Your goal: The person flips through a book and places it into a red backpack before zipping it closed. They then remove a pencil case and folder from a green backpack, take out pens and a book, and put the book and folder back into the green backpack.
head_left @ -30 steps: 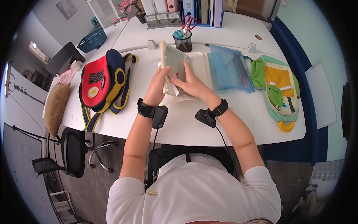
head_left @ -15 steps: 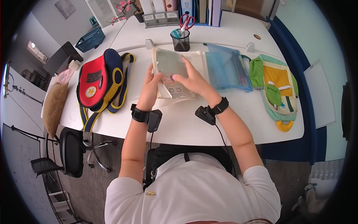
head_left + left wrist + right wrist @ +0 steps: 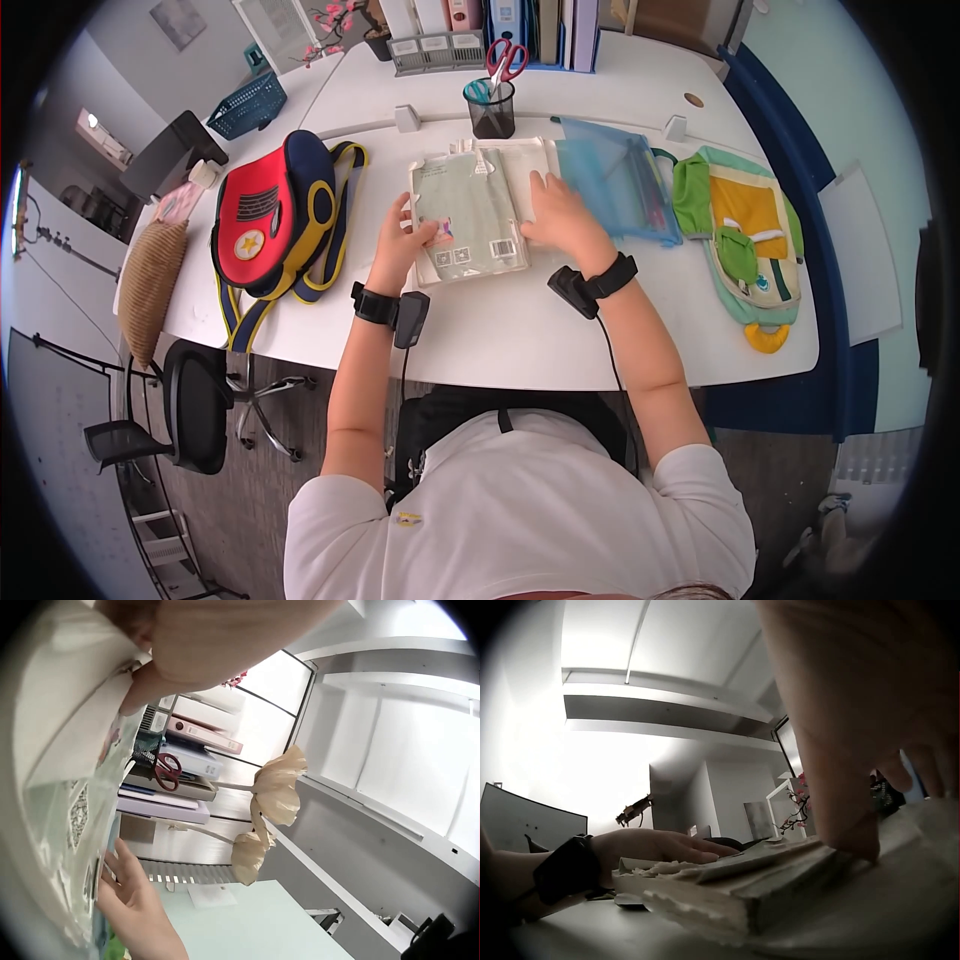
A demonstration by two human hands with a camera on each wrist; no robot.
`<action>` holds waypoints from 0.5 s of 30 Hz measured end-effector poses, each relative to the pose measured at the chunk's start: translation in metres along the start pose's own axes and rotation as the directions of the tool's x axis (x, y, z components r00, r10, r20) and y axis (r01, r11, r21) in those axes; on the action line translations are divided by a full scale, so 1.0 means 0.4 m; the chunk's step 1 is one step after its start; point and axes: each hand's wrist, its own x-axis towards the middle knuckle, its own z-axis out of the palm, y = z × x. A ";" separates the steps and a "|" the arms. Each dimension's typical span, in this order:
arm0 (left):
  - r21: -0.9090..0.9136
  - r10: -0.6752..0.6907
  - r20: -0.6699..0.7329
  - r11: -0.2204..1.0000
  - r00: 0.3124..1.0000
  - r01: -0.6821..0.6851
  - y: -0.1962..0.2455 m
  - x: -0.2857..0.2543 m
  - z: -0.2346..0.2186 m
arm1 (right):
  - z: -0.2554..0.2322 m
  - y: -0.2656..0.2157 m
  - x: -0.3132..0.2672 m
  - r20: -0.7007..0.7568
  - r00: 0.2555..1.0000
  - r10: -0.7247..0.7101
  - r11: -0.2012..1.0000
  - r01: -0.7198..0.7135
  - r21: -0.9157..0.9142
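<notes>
A pale grey-green book point(image 3: 465, 205) lies closed in a clear cover, partly over cream pages point(image 3: 538, 165). The left hand point(image 3: 398, 243) is at its left edge, thumb resting on the cover and relaxed fingers alongside. To the right, the right hand point(image 3: 568, 222) rests with bent, spread fingers on the cream pages, its thumb near the book's edge. In the left wrist view, the left hand point(image 3: 225, 637) crosses the top beside the cover point(image 3: 60, 847). The right wrist view shows the right hand's point(image 3: 855, 712) fingertips down at the worn pages point(image 3: 727, 900).
A blue translucent folder point(image 3: 610, 190) lies right of the pages, then a green and yellow bag point(image 3: 750, 230). The red and navy backpack point(image 3: 265, 220) is at the left. Behind the book stand a pen cup point(image 3: 490, 112) with scissors and several binders point(image 3: 540, 35).
The book, tilted up and partly open in both hands before, now lies flat with its cover down over the pages. The right hand has moved off it to the right; the left has shifted slightly left.
</notes>
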 end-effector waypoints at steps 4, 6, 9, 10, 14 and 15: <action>-0.011 0.016 -0.013 1.000 1.000 -0.017 0.002 0.004 0.000 | 0.031 0.014 0.009 0.015 1.000 -0.014 1.000 0.014 0.011; 0.001 0.015 -0.020 1.000 1.000 -0.015 -0.007 0.008 -0.006 | 0.041 0.008 0.007 -0.027 0.999 -0.046 0.999 0.047 0.008; 0.007 0.008 -0.033 1.000 0.999 -0.008 -0.015 0.009 -0.013 | 0.040 0.002 0.006 -0.073 0.994 -0.082 0.993 0.087 0.076; 0.001 0.007 -0.037 1.000 0.999 -0.007 -0.013 0.006 -0.013 | 0.031 0.000 0.005 -0.081 0.992 -0.095 0.987 0.105 0.123; -0.024 -0.009 -0.056 1.000 0.998 0.008 -0.004 -0.007 -0.013 | -0.003 -0.013 0.007 0.054 0.995 -0.083 0.933 0.059 0.356; -0.018 -0.007 -0.059 1.000 0.998 0.006 -0.007 -0.006 -0.015 | 0.000 -0.016 0.011 0.056 0.993 -0.106 0.930 0.079 0.359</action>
